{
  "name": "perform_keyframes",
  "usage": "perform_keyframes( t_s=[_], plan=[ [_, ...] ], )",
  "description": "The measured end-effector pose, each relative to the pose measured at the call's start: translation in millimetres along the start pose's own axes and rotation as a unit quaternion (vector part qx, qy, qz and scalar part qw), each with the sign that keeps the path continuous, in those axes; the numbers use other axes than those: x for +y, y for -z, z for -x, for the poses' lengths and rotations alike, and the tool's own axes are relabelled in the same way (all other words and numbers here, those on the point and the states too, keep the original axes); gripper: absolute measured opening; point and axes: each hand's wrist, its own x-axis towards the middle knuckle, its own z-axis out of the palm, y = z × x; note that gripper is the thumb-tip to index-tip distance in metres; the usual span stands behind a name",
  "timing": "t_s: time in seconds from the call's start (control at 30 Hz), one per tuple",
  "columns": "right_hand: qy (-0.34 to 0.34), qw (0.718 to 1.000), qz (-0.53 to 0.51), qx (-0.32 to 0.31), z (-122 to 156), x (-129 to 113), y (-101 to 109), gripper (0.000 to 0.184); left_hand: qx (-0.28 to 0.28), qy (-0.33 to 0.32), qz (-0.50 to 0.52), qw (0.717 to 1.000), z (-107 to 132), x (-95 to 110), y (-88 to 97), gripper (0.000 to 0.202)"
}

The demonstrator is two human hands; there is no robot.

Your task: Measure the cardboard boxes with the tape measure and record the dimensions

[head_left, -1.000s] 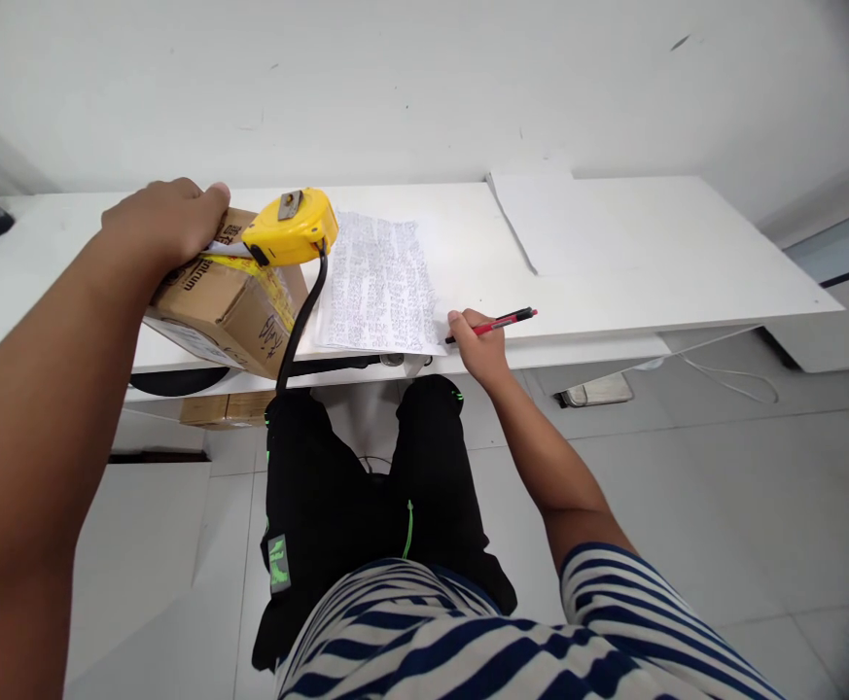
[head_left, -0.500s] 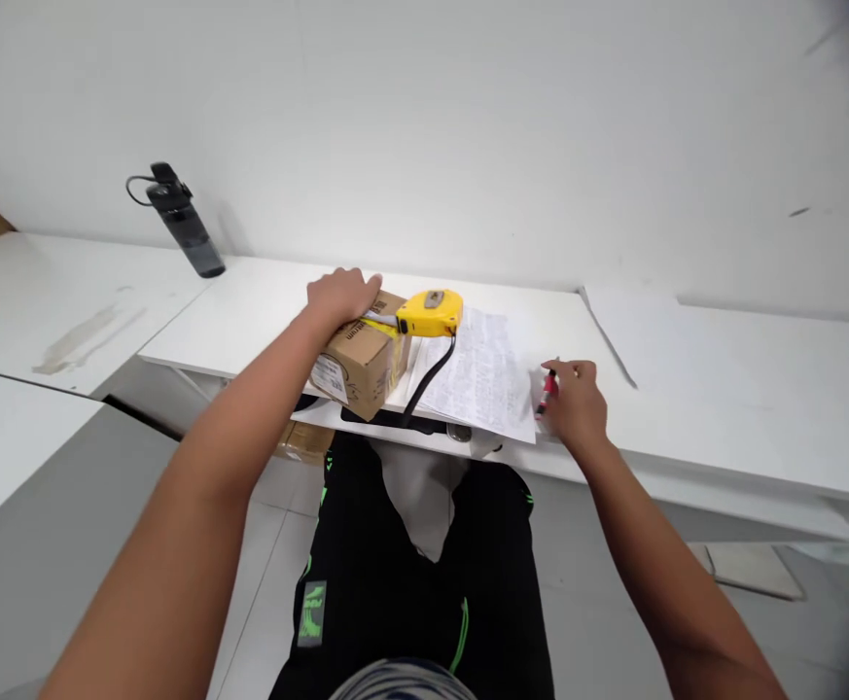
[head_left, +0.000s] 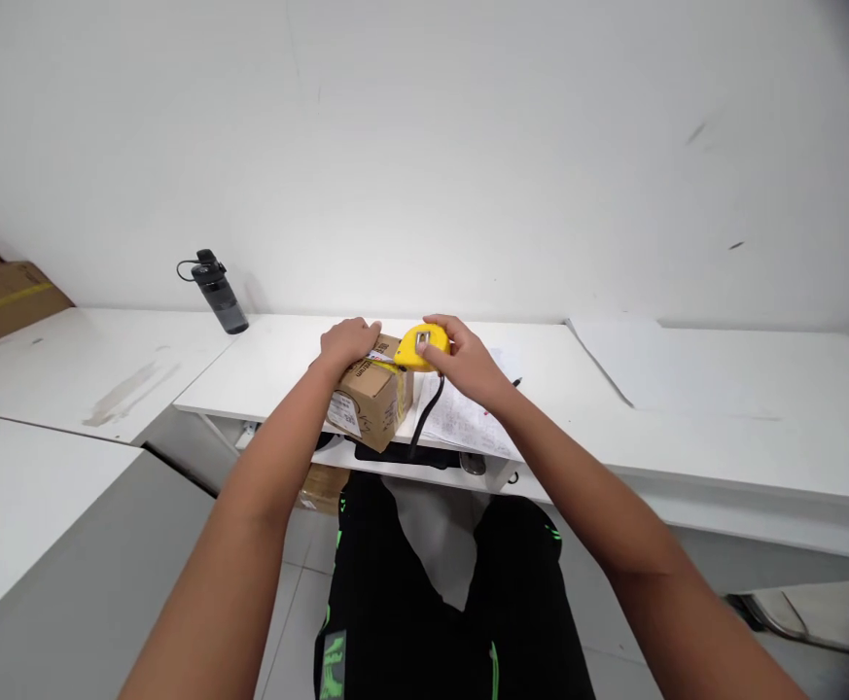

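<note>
Left hand (head_left: pixel 349 342) clasps the box (head_left: pixel 372 387), whose near corner juts past the desk's (head_left: pixel 270 365) near edge; right hand (head_left: pixel 472 365) grips the tape measure (head_left: pixel 409 354) at its right. Box taped, contents hidden; desk stretches right.

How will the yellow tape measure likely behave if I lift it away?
The yellow tape measure is probably stiff: its case shows a clean, rounded outline in the right hand. The black strap looks floppy, trailing in a loose curve, so it may swing.
</note>
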Motion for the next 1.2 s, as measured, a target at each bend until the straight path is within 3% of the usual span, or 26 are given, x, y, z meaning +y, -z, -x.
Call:
perform_keyframes(
  t_s=[0.1, 0.2, 0.3, 0.37, 0.47, 0.53, 0.6, 0.67, 0.73, 0.8, 0.87, 0.93, 1.0, 1.13, 1.2],
  plan=[
    [0.17, 0.979, 0.108, -0.013, 14, -2, -1, 0.043, 0.0, -0.004, 0.003, 1.0, -1, -1, -0.6, 0.056],
    [0.25, 0.948, 0.194, -0.019, 24, -1, -7, 0.043, 0.013, -0.006, 0.038, 0.999, -4, -6, -2.4, 0.052],
    [0.269, 0.933, 0.239, -0.012, 24, 1, -14, 0.044, 0.072, -0.007, 0.157, 0.985, -7, -13, -4.5, 0.052],
    [0.263, 0.934, 0.241, 0.0, 22, 4, -16, 0.044, 0.133, -0.003, 0.253, 0.958, -9, -17, -6.1, 0.049],
    [0.25, 0.935, 0.249, 0.043, 22, 6, -12, 0.044, 0.211, 0.003, 0.338, 0.917, -9, -20, -8.6, 0.03],
    [0.237, 0.93, 0.263, 0.096, 26, 6, -9, 0.042, 0.232, -0.016, 0.357, 0.905, -2, -20, -8.6, 0.018],
    [0.23, 0.924, 0.264, 0.153, 32, 4, -6, 0.039, 0.164, -0.057, 0.352, 0.92, 10, -18, -5.4, 0.037],
    [0.237, 0.92, 0.248, 0.191, 40, 2, -5, 0.039, 0.007, -0.094, 0.318, 0.943, 24, -16, 1.1, 0.045],
    [0.253, 0.92, 0.226, 0.198, 47, 0, -5, 0.042, -0.129, -0.104, 0.276, 0.947, 34, -15, 9.1, 0.044],
    [0.264, 0.921, 0.212, 0.192, 54, -2, -5, 0.045, -0.174, -0.103, 0.249, 0.947, 35, -16, 16.0, 0.046],
    [0.275, 0.918, 0.214, 0.191, 58, -5, -6, 0.046, -0.179, -0.114, 0.223, 0.951, 28, -17, 19.3, 0.048],
    [0.293, 0.908, 0.224, 0.198, 61, -9, -6, 0.046, -0.162, -0.125, 0.182, 0.962, 18, -16, 17.8, 0.044],
    [0.308, 0.899, 0.237, 0.2, 64, -14, -6, 0.047, -0.11, -0.112, 0.142, 0.977, 13, -10, 11.6, 0.044],
    [0.312, 0.9, 0.255, 0.165, 65, -19, -5, 0.048, 0.036, -0.006, 0.116, 0.993, 24, 11, -7.1, 0.053],
    [0.305, 0.905, 0.26, 0.142, 61, -18, -5, 0.047, 0.087, 0.027, 0.112, 0.989, 33, 22, -15.3, 0.048]
  ],
)
